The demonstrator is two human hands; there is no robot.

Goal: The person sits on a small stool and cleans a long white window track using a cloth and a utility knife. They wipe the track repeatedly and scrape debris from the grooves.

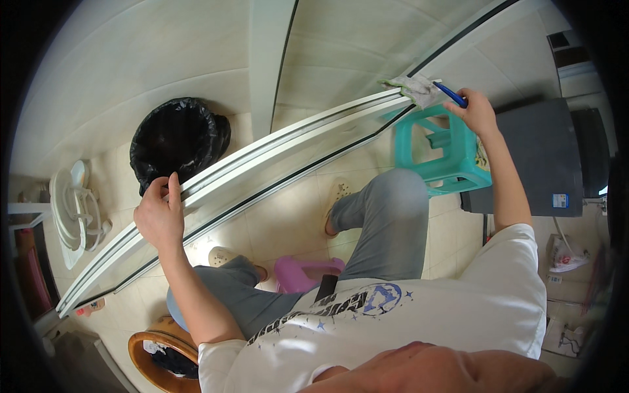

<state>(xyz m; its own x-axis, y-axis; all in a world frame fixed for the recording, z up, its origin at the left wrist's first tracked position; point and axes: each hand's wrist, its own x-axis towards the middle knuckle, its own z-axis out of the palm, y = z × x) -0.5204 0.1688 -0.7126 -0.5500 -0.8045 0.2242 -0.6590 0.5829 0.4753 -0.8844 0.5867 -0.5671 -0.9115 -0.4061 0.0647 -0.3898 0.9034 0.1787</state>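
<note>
A long white grooved frame (pixel 295 130) of a glass panel runs diagonally before me, looking curved in the lens. Toward its lower left part, my left hand (pixel 161 213) grips it, fingers and thumb over the edge. My right hand (pixel 472 112) is closed round a blue-handled tool (pixel 451 94), whose handle points toward the frame's upper right end. There a grey cloth with a green edge (pixel 417 89) lies draped over the frame, touching the tool's tip. Whatever part of the tool lies under the cloth is hidden.
Beyond the frame stands a bin lined with a black bag (pixel 172 137). Near my knee is a teal plastic stool (pixel 442 152), with a dark grey appliance (pixel 530 157) beside it. A pink stool (pixel 300 275) and a brown pot (pixel 142 361) stand low down.
</note>
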